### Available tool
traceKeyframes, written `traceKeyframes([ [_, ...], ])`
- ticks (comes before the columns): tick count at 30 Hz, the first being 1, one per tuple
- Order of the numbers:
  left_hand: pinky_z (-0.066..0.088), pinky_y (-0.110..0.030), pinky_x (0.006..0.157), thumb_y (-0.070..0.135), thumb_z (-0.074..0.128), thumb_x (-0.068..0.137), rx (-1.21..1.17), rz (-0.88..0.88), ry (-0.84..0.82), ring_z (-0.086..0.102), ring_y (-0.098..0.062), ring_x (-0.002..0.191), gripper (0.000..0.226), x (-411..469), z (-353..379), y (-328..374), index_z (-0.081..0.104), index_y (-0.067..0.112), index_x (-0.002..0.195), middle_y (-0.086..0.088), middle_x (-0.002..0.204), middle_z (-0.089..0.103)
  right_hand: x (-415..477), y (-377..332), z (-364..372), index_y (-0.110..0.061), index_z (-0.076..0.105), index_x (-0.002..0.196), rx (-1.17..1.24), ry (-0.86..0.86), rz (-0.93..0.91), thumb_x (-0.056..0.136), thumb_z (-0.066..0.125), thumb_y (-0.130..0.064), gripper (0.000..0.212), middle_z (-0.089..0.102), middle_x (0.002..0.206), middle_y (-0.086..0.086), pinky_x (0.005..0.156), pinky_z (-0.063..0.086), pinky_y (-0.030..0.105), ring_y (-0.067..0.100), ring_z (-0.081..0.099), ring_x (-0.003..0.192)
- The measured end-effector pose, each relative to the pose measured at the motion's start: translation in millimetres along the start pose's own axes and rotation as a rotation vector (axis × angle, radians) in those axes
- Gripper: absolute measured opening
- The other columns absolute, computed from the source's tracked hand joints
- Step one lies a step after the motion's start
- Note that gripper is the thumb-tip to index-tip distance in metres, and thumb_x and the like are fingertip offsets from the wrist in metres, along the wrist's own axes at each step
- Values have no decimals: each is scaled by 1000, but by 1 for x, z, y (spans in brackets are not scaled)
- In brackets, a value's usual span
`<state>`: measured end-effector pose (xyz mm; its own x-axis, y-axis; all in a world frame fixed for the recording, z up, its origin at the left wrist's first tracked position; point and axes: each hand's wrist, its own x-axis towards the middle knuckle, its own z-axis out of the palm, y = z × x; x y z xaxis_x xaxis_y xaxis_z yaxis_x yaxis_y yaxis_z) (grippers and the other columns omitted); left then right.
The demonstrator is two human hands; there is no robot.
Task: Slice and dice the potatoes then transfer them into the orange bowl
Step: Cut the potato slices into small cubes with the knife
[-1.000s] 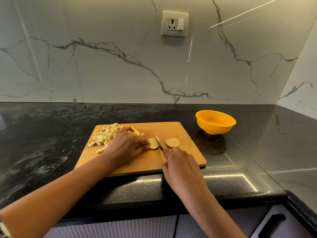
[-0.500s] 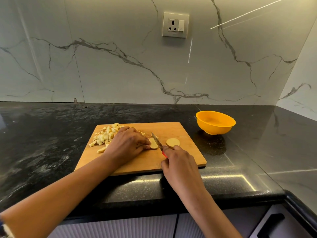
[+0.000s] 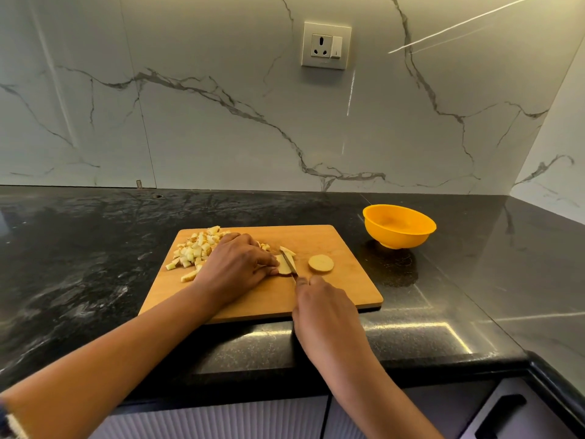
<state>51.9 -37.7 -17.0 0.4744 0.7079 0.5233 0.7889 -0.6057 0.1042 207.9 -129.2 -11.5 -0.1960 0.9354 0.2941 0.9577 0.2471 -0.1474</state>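
White grey-veined marble backsplash [image 3: 221,137], socket with switch [image 3: 326,45] upper centre. Glossy black stone countertop [image 3: 79,248], light streaks near front edge. Ribbed pale cabinet fronts [image 3: 221,419] below, black handle [image 3: 500,413] lower right.

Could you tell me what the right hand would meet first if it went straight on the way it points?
Probably the potato slice under the right hand's knife, which the left hand steadies; the blade lies across it. Beyond is a cut strip, then bare cutting board, though depth is hard to judge.
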Motion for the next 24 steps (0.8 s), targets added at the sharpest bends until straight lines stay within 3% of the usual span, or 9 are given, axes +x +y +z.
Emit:
traceKeyframes([
  [5,32,-25,94,40,58,88,6,-17,-24,54,-12,105,29,0,-1,-1,67,28,113,1,110,66,-11,7,-3,-17,37,143,58,38,16,102,38,-23,42,50,123,1,79,43,23,15,56,103],
  [11,26,-27,99,44,56,88,25,-52,-23,51,-9,109,30,-2,-1,-2,67,31,112,6,113,64,-19,9,-13,-22,43,140,109,75,11,101,38,-28,40,53,117,-3,71,35,19,12,54,100],
  [18,23,-28,103,48,53,89,61,-70,-43,49,-7,112,31,-2,-3,0,64,35,115,7,118,62,-4,7,-13,-23,40,143,125,109,45,100,41,-29,43,54,123,-1,85,42,23,13,53,108],
  [24,24,-30,104,49,52,89,78,-72,-50,50,-9,112,31,-1,-2,0,64,35,115,6,117,62,0,-2,-2,-19,44,138,71,86,32,101,41,-27,38,53,120,2,73,35,21,15,55,102],
])
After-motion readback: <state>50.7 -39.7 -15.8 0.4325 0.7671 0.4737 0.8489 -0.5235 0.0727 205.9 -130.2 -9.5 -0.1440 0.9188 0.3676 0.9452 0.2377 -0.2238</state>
